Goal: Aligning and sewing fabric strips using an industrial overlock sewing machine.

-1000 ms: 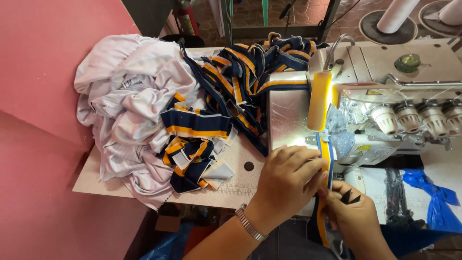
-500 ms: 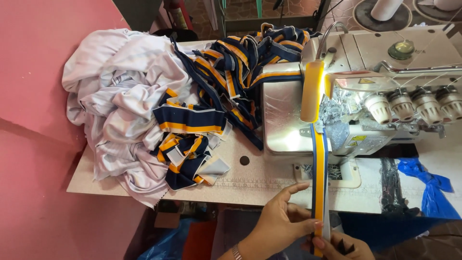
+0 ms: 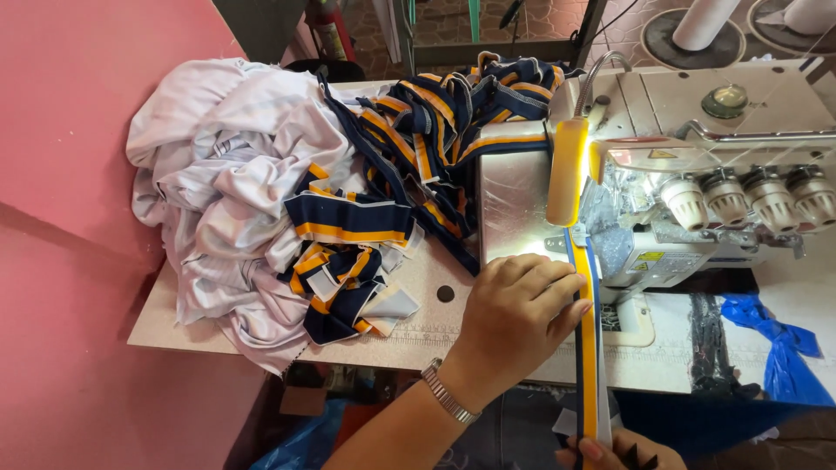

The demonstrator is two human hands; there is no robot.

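A narrow navy and yellow striped band [image 3: 588, 348] runs from under the sewing machine [image 3: 697, 174] toward me. My left hand [image 3: 514, 318], with a metal watch on the wrist, lies on the table beside the band, fingertips touching its left edge. My right hand [image 3: 618, 453] shows only partly at the bottom edge, pinching the band's near end. A yellow lamp head [image 3: 568, 172] shines on the machine bed.
A heap of pale lilac garments [image 3: 226, 200] and more navy and yellow striped bands [image 3: 427, 139] covers the table's left half. A pink wall stands at left. Blue plastic [image 3: 784, 357] hangs at right. Thread cones [image 3: 701, 22] stand behind the machine.
My left hand has moved back up along the striped band toward the machine after sliding down to the near edge. The right hand has dropped lower, holding the band's end.
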